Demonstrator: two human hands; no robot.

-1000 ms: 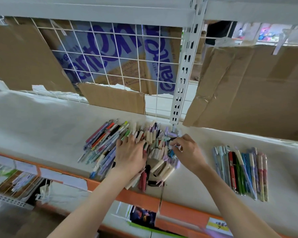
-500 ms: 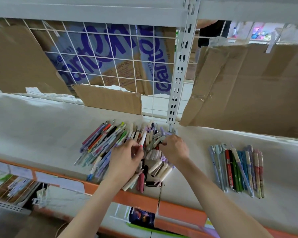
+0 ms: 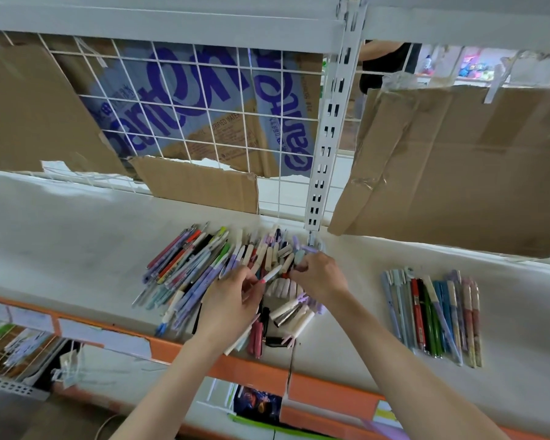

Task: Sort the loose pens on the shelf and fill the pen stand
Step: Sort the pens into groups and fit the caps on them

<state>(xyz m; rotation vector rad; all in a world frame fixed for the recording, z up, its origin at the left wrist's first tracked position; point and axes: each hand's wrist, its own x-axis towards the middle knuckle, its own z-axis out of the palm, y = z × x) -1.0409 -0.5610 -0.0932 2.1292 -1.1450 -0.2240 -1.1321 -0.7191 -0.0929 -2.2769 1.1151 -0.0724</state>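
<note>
A big heap of loose pens lies on the white shelf, with several cream and lilac ones in its middle. My left hand hovers over the heap and pinches a white pen with a pink tip. My right hand is right beside it, fingers curled down into the cream pens; what they hold is hidden. A sorted row of pens lies to the right. No pen stand is in view.
A slotted white upright and a wire grid back the shelf, with cardboard sheets hanging behind. The shelf's front edge is an orange strip with price labels. A lower shelf holds packaged goods.
My left hand has lifted a white pink-tipped pen out of the heap. My right hand has shifted left and back, toward the middle of the pile.
</note>
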